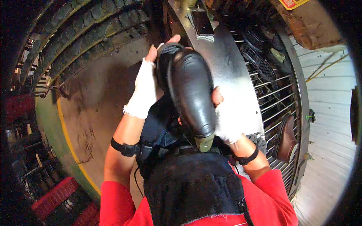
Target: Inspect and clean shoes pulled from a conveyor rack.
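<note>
A glossy black leather shoe [191, 88] is held up in front of my chest, its rounded end pointing away from me. From its near end pokes a greenish shoe last [204, 143]. Against its far left side lies another black shoe-shaped piece [162, 69], partly hidden behind it. My left hand [144, 84], in a white fingerless glove, wraps around this piece, with fingertips showing at its far edge. My right hand [227, 116], gloved likewise, grips the shoe's right side; its thumb shows there and most other fingers are hidden.
A metal table [235, 83] stands to my right, with a dark flat phone-like object [201, 23] at its far end. Beyond it, a barred rack [277, 90] carries black soles [258, 62] and a brown shoe [285, 138]. Curved-looking shelves [83, 30] of dark shoes stand far left.
</note>
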Demonstrator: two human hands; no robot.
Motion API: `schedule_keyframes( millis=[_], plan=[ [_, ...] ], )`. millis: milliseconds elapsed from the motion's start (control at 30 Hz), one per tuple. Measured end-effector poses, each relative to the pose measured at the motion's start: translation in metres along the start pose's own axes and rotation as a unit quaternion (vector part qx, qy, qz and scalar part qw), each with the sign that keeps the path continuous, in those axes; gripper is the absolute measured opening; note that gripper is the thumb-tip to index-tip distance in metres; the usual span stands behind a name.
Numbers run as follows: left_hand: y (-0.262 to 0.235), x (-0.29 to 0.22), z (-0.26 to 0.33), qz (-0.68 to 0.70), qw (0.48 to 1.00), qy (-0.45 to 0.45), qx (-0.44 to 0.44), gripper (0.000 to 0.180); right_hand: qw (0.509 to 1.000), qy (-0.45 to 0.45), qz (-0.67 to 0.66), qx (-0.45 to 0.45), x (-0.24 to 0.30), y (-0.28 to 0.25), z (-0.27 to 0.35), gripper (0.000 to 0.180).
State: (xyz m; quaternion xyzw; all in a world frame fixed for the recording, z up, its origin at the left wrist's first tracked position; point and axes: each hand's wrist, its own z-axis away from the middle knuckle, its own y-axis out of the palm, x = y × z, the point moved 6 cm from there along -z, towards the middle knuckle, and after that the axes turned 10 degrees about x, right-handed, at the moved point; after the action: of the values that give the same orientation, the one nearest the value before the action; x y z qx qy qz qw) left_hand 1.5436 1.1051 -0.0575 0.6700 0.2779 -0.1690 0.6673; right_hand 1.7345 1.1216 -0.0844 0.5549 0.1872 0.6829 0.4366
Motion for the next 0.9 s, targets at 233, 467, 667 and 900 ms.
schedule_keyframes(
  millis=[233, 467, 667, 900],
  plan=[
    [0.014, -0.002, 0.012, -0.074, 0.996, 0.006, 0.045, 0.079, 0.999, 0.032, -0.018, 0.015, -0.013, 0.004, -0.011, 0.079],
    [0.016, 0.001, 0.013, -0.092, 0.995, 0.006, 0.045, 0.084, 0.998, 0.057, -0.023, -0.024, -0.013, -0.002, -0.012, 0.083],
    [0.021, 0.0, 0.016, -0.076, 0.996, 0.004, 0.055, 0.086, 0.999, 0.014, 0.037, -0.009, 0.004, 0.015, -0.011, 0.084],
    [0.02, -0.002, 0.033, -0.093, 0.995, -0.005, 0.024, 0.1, 0.998, 0.027, 0.028, -0.049, -0.002, 0.003, -0.005, 0.084]
  ],
)
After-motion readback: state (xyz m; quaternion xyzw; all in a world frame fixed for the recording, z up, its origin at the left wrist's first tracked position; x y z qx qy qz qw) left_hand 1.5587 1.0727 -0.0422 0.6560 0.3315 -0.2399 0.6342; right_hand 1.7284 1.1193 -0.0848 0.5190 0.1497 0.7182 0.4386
